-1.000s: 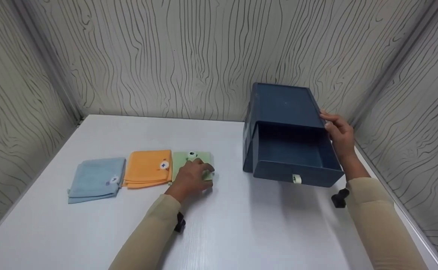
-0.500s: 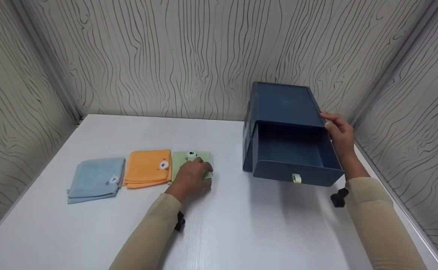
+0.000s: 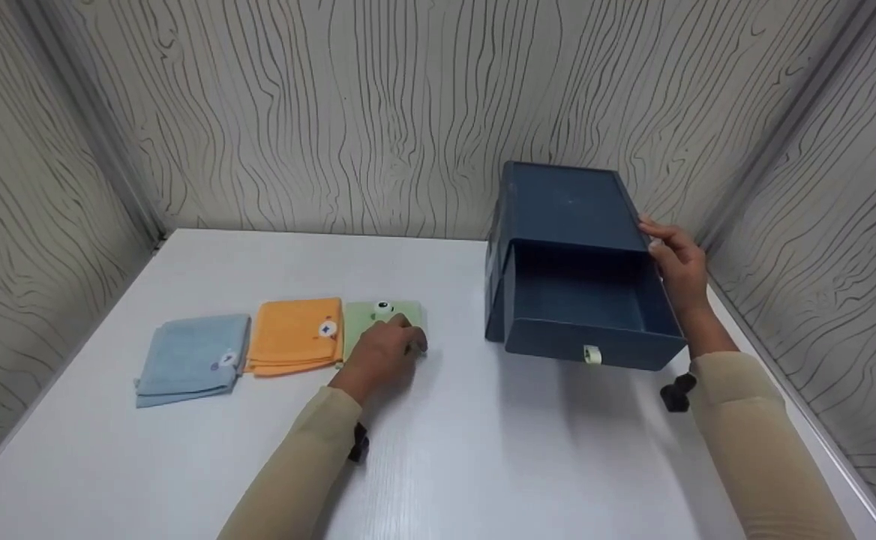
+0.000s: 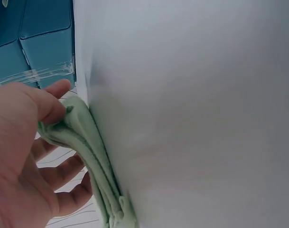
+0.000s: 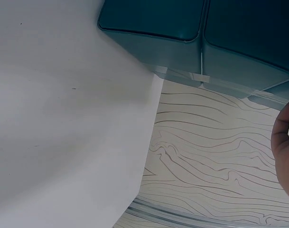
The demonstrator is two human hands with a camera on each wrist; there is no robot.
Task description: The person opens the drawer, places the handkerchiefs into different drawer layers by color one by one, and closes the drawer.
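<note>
In the head view a folded light green cloth (image 3: pixel 359 322) with a frog-like eye lies on the white table, partly hidden by my left hand (image 3: pixel 382 352). The left wrist view shows that hand (image 4: pixel 25 137) with its thumb and fingers around the lifted edge of the green cloth (image 4: pixel 89 142), whose layers show. My right hand (image 3: pixel 682 270) touches the right side of a dark blue drawer box (image 3: pixel 569 206) by its top edge. The drawer (image 3: pixel 595 345) is pulled out and has a pale tab on its front. Only part of my right hand (image 5: pixel 285 145) appears in the right wrist view, fingertips at the box.
An orange folded cloth (image 3: pixel 295 337) lies just left of the green one, then a light blue folded cloth (image 3: pixel 194 356). Wood-grain patterned panels (image 3: pixel 378 120) stand behind and on both sides of the table (image 3: pixel 438 465).
My left fingers have closed in from a wider spread onto the right edge of the green cloth. The right hand, the drawer box and the other cloths stay about where they were.
</note>
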